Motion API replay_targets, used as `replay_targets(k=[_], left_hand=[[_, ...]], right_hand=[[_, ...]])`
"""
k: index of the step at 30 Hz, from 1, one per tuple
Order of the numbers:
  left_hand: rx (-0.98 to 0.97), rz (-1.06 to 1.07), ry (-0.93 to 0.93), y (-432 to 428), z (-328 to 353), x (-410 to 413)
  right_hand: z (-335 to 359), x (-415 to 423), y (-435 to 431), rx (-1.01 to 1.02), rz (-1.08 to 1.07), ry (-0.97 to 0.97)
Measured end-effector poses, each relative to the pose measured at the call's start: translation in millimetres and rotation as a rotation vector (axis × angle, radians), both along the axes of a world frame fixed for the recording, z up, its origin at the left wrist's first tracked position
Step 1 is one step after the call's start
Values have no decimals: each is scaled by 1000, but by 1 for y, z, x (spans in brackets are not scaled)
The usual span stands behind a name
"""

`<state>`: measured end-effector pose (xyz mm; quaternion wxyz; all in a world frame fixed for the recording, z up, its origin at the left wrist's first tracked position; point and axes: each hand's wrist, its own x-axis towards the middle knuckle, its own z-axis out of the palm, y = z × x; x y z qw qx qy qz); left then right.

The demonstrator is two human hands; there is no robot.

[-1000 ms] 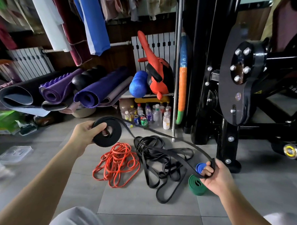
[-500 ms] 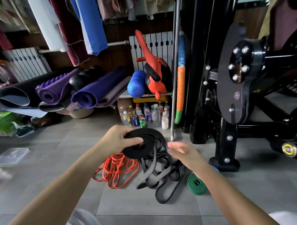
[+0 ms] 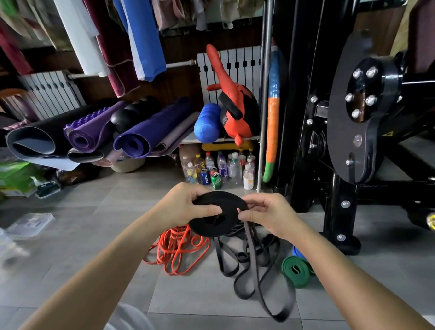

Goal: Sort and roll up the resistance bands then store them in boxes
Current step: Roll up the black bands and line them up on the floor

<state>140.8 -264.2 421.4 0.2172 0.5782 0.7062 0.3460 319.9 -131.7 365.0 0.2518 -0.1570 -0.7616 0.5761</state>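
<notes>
Black band roll (image 3: pixel 223 202): held in the air in front of me, above the grey tiled floor (image 3: pixel 89 232), flat face tilted up toward the camera, hole in the middle visible.

Left hand (image 3: pixel 183 208): grips the roll from its left side, thumb lying across the top face, fingers curled underneath.

Right hand (image 3: pixel 271 212): at the roll's right edge, thumb and forefinger pinching the band where it leaves the coil.

Loose tail (image 3: pixel 249 243): hangs from that pinch down to the floor and ends in a long loop near my right forearm.

Floor directly under the hands:
- tangled orange bands (image 3: pixel 176 251), to the left;
- loose black bands (image 3: pixel 225 261), just beside them, mixed with the tail;
- green rolled band (image 3: pixel 294 273), to the right, lying flat;
- blue roll (image 3: pixel 298 253), touching the green one, mostly hidden by my right arm.

Further out: black machine frame (image 3: pixel 338 222) on the right; cluster of bottles and cans (image 3: pixel 219 169) behind the hands; rolled yoga mats (image 3: pixel 145 133) stacked to the back left; clear plastic box (image 3: pixel 30 223) at far left, blurred.
</notes>
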Motion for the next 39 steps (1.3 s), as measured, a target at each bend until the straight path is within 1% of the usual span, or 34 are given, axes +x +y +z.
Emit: replay_targets(k=[3, 6, 8, 9, 11, 12, 14, 15, 17, 18, 19, 20, 23, 25, 28, 31, 34, 35, 36, 37, 38, 39], left_hand=[[40, -11, -59, -3, -2, 5], [132, 1, -202, -4, -7, 14], [139, 13, -272, -3, -12, 18], [101, 5, -264, -3, -13, 19], [-30, -37, -153, -1, -13, 19], [-105, -62, -56, 1, -13, 19], [-241, -115, 198, 6, -13, 22], [-287, -139, 326, 8, -14, 26], [-302, -160, 510, 12, -15, 34], [-285, -150, 542, 14, -16, 36], [-269, -132, 530, 14, -17, 36], [-257, -112, 481, 13, -18, 34], [-211, -58, 230, 4, -20, 26], [-134, -19, 72, -2, -22, 23], [-6, 10, -137, -7, -25, 26], [95, 80, -332, -10, -38, 29], [163, 145, -662, -12, -56, 39], [166, 141, -785, -12, -61, 41], [152, 141, -863, -12, -66, 42], [125, 138, -873, -12, -68, 43], [79, 132, -768, -11, -67, 42], [19, 116, -551, -10, -63, 39]], right_hand=[[-4, 3, -2, -71, 48, 3], [-10, 5, -4, -167, 72, 15], [-10, 8, -4, -173, 56, 6], [-9, 10, -3, -137, 46, -12], [-4, 14, 1, 46, 39, -117], [-3, 15, 2, 157, 37, -204], [-1, 13, 0, 342, 15, -356], [-2, 11, -2, 377, 4, -383], [-5, 9, -7, 335, 13, -360], [-7, 9, -8, 287, 20, -337], [-9, 9, -8, 229, 26, -308], [-11, 11, -8, 160, 34, -270], [-21, 19, -9, -55, 78, -138], [-32, 26, -13, -130, 85, -96], [-45, 31, -14, -192, 60, -48], [-42, 29, -16, -249, 62, 5], [-35, 30, -15, -302, 77, 30], [-32, 31, -14, -296, 69, 13], [-30, 33, -12, -262, 55, -22], [-27, 34, -10, -205, 38, -69], [-23, 36, -9, -142, 25, -119], [-19, 37, -8, -80, 21, -167]])
